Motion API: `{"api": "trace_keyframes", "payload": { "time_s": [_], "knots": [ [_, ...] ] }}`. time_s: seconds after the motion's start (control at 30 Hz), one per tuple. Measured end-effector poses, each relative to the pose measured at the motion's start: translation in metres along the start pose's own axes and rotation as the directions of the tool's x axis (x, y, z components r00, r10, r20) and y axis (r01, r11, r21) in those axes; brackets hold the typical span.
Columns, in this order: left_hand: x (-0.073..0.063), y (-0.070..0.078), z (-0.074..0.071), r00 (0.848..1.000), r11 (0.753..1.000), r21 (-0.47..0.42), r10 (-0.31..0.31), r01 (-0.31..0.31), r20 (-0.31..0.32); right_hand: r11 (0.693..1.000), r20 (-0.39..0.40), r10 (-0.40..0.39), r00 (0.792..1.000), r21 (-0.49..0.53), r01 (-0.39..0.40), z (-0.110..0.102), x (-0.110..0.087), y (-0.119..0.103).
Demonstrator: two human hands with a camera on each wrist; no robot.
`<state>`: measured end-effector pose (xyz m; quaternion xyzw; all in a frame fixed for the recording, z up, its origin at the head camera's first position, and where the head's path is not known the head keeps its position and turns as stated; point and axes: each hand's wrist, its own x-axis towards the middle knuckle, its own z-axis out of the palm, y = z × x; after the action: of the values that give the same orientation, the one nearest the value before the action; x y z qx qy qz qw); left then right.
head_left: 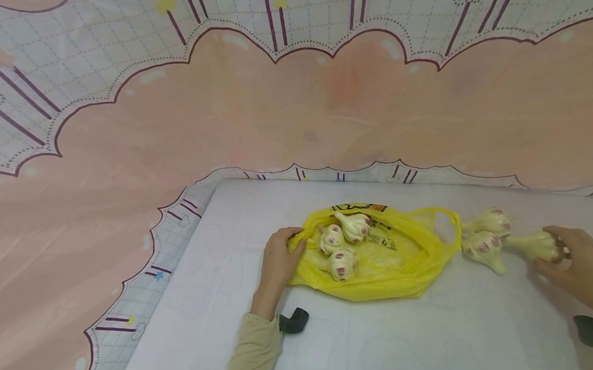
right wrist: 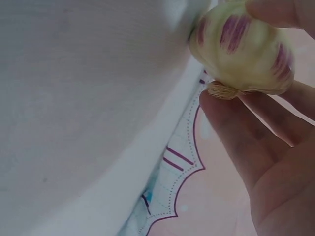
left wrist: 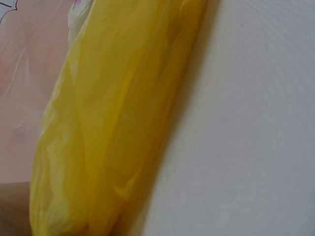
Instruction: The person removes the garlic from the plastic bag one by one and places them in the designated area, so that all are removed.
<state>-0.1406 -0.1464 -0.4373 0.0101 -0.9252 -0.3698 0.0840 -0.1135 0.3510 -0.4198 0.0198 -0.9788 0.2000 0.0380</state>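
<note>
A yellow plastic bag lies with its mouth spread open, and three garlic bulbs with purple marks rest inside its left part. At the bag's left edge my left hand grips the rim between thumb and fingers; in the left wrist view the bag's side hides most of that hand. To the right, my right hand holds another garlic bulb by its root end, stem pointing left. The right wrist view shows thumb and fingers around this bulb. Two more garlic bulbs lie beside the bag's handle.
Everything sits on a white tabletop. A patterned pink and white cloth hangs behind the table and along its left side. Dark wrist-worn devices show at both sleeves.
</note>
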Motion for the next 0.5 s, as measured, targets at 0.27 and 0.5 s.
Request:
{"api": "trace_keyframes", "payload": {
  "time_s": [0.27,0.5],
  "knots": [
    [0.0000,-0.0002,-0.0002,1.000,1.000,0.000,-0.004,0.004,0.006,0.996,-0.054,-0.082,0.995,-0.039,0.079,0.0021,0.0007,0.0022],
    [0.0008,-0.0019,0.0007,1.000,1.000,0.006,0.010,-0.010,0.002,0.997,-0.029,-0.057,0.998,-0.047,0.056,0.0016,0.0004,-0.0003]
  ]
}}
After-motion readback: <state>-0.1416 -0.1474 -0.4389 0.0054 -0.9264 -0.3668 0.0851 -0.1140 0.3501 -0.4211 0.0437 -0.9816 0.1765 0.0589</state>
